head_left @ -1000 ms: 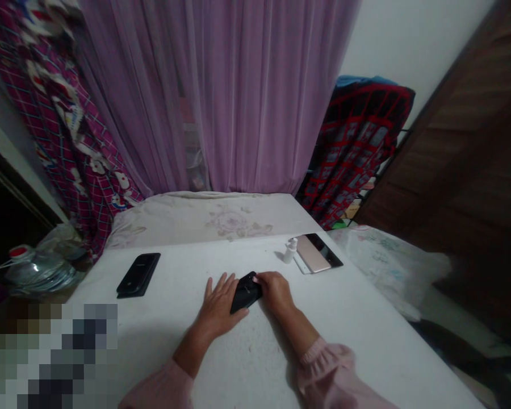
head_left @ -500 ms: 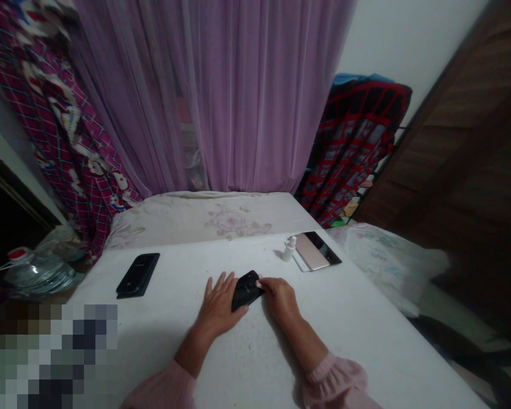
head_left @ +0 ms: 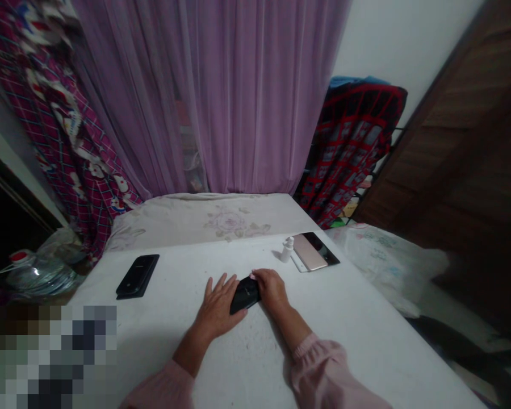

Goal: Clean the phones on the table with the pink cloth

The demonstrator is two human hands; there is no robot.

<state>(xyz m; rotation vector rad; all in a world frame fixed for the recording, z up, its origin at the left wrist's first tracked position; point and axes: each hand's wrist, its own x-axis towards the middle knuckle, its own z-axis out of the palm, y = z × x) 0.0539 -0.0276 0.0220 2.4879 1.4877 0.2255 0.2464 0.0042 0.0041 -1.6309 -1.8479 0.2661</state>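
Left hand (head_left: 217, 307) and right hand (head_left: 273, 287) on black phone (head_left: 246, 295)

Left hand is open and lies flat, with the fingers spread, and its side is touching the phone. Right hand is closed over the far right end of the phone and grips it. The phone lies between both hands, on the white table (head_left: 332, 324), near the middle of it. Toward the far right stand a small white bottle (head_left: 287, 250) and a pink phone (head_left: 309, 252), which lies on a black tablet (head_left: 326, 251). On the left lies a second black phone (head_left: 137, 276). Behind the table hangs a purple curtain (head_left: 213, 96).
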